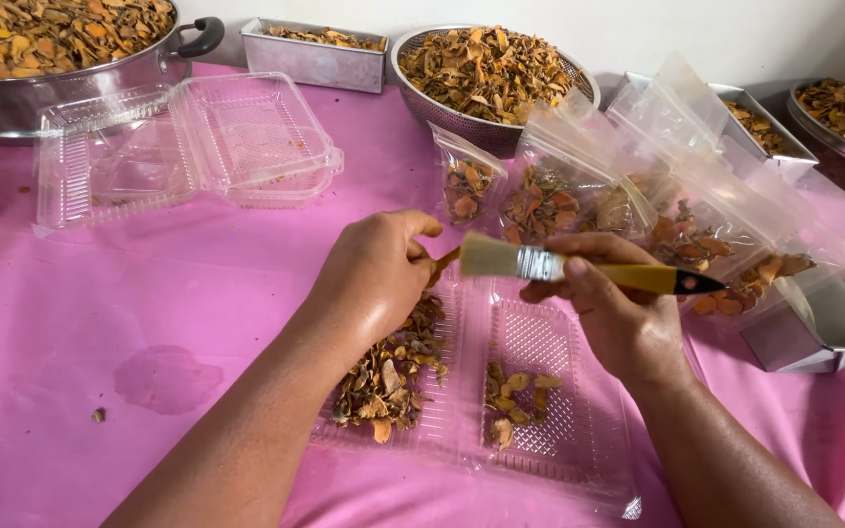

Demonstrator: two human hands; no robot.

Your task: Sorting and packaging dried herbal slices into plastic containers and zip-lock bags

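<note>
Left hand (376,271) knuckles-up, fingers pinched on dried orange slice (445,262). Right hand (610,303) gripping paintbrush (579,268) level, bristles at slice, over clear clamshell tray (540,342) near tabletop's (70,323) front edge.

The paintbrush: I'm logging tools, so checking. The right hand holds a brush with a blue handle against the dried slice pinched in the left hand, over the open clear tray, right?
Not quite. In the head view, the paintbrush in the right hand has a yellow handle with a black tip, not blue. The rest holds: its bristles meet the dried slice pinched by the left hand over the clear tray.

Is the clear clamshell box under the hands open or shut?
Open: the clamshell box lies flat, both halves up, dried slices in each.
</note>
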